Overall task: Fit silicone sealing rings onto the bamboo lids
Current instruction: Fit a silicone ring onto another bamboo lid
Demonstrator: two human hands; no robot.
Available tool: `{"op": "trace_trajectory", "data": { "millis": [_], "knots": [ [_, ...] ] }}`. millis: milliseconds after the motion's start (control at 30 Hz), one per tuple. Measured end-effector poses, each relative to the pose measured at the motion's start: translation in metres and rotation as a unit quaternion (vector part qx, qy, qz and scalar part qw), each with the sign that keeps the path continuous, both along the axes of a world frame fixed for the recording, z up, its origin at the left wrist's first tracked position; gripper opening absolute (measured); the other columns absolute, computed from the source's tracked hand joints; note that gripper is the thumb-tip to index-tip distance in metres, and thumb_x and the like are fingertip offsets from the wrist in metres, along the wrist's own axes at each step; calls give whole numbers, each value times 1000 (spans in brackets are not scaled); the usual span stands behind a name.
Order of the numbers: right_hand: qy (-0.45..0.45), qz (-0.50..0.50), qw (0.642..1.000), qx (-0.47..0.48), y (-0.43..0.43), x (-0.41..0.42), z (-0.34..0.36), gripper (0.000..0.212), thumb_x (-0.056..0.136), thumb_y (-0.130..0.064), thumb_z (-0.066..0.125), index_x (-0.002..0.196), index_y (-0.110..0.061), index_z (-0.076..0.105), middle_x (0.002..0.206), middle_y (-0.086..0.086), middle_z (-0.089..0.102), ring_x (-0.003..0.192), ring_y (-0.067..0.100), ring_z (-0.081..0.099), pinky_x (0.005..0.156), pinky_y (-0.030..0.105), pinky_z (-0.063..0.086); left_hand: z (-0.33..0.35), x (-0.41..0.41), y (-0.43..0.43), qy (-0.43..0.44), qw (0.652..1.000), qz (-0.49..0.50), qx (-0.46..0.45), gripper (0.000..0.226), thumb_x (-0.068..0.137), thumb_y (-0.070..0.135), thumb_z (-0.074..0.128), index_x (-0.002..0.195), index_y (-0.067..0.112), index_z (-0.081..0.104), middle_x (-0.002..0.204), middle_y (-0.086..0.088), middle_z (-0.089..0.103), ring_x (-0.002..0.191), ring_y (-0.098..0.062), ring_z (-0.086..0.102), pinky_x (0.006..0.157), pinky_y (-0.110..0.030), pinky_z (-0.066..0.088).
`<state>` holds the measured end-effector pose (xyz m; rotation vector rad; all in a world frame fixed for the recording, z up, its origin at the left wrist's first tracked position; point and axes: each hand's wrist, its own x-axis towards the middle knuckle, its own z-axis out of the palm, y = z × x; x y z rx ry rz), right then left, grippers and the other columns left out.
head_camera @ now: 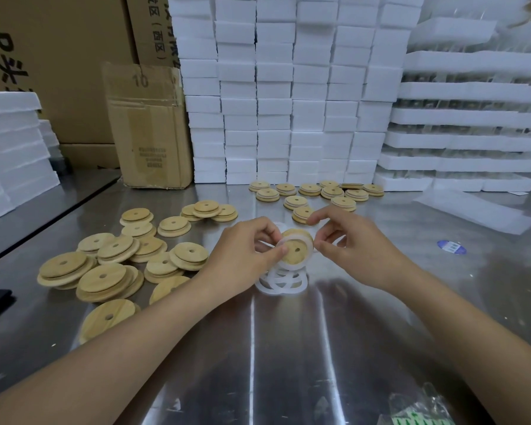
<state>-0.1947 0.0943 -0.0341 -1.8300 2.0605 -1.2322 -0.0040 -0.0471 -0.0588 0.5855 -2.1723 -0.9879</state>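
The lid (293, 256) sits right between the two sets of fingertips. It is lifted off the counter (288, 348) and tipped so its round face with the small hole looks back at the person. The ring (309, 244) wraps that face's edge, showing as a white band along the top and right side. I cannot tell whether it is seated all the way round, since the left thumb covers part of it.

The left hand (246, 250) grips the lid from its left, thumb curled onto the face. The right hand (347, 248) pinches the right rim where the ring runs. Both hands are equally close, so I judge the next press turns on working the band round the rim, from the right fingers toward the left thumb.

Spare rings (281, 282) lie just below the fingers. Bare lids (114, 262) lie out past the left hand, and ringed lids (319, 194) lie beyond the fingertips.
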Motion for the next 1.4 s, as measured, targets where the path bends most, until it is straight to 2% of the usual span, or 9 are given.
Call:
{"op": "trace_trajectory", "data": {
  "millis": [200, 367, 533, 633, 733, 833, 1033, 1300, 1400],
  "knots": [
    [-7, 13, 1000, 0, 1, 3, 1, 28, 91, -11, 69, 109, -33, 68, 87, -9, 71, 89, 10, 68, 77, 34, 56, 0, 0, -3, 3, 1000, -10, 15, 16, 90, 27, 85, 83, 33, 71, 87, 9, 81, 81, -14, 79, 85, -48, 65],
    [42, 26, 998, -34, -1, 9, -4, 21, 88, -30, 82, 102, -32, 66, 96, -12, 69, 94, 9, 65, 73, 11, 45, 0, 1, -1, 5, 1000, -13, 13, 17, 92, 27, 84, 82, 33, 70, 86, 8, 80, 78, -15, 78, 79, -47, 64],
    [109, 1, 993, -52, -4, 5, -4, 14, 95, -17, 73, 91, -28, 66, 88, -15, 70, 90, 6, 67, 75, 7, 43, 1, 1, 2, 5, 1000, -23, 9, 16, 92, 29, 83, 83, 32, 71, 88, 9, 80, 80, -16, 78, 77, -48, 65],
    [118, 2, 991, -55, -3, 3, -3, 14, 96, -18, 71, 89, -30, 65, 86, -16, 70, 90, 5, 67, 76, 7, 44, 1, 0, 3, 1, 1000, -20, -3, 16, 92, 29, 83, 83, 34, 71, 89, 9, 79, 81, -11, 77, 76, -46, 66],
    [109, 12, 992, -61, -3, 4, -4, 12, 94, -40, 72, 90, -33, 64, 89, -16, 70, 92, 5, 67, 76, 8, 44, 1, 1, 3, 0, 1000, -22, -9, 16, 92, 30, 83, 83, 34, 71, 89, 10, 79, 84, -9, 78, 73, -41, 65],
    [124, 18, 990, -67, -3, 6, -5, 31, 84, -62, 71, 94, -34, 63, 92, -17, 67, 94, 7, 65, 76, 9, 44, 1, 2, 4, 2, 1000, -24, -14, 15, 92, 30, 83, 84, 35, 71, 89, 12, 78, 84, -8, 78, 73, -37, 64],
    [140, 7, 988, -58, -6, 2, -7, 15, 94, -29, 77, 95, -33, 63, 94, -17, 68, 92, 6, 67, 77, 9, 44, 1, 2, 4, 3, 999, -38, -21, 14, 91, 30, 84, 86, 34, 71, 91, 14, 77, 86, -6, 78, 74, -35, 63],
    [148, 0, 987, -56, -6, 4, -7, 14, 95, -27, 76, 94, -34, 63, 94, -18, 67, 92, 3, 67, 76, 9, 44, 3, 3, 4, 8, 999, -42, -11, 16, 89, 31, 86, 84, 33, 72, 89, 13, 78, 85, -6, 78, 69, -25, 58],
    [175, -6, 983, -46, -5, 4, -6, 10, 98, -30, 71, 97, -34, 62, 96, -18, 65, 93, 5, 65, 74, 11, 43, 3, 3, 5, 7, 999, -47, -23, 17, 89, 28, 87, 84, 33, 72, 89, 15, 77, 84, -4, 78, 65, -16, 54]
  ]
}}
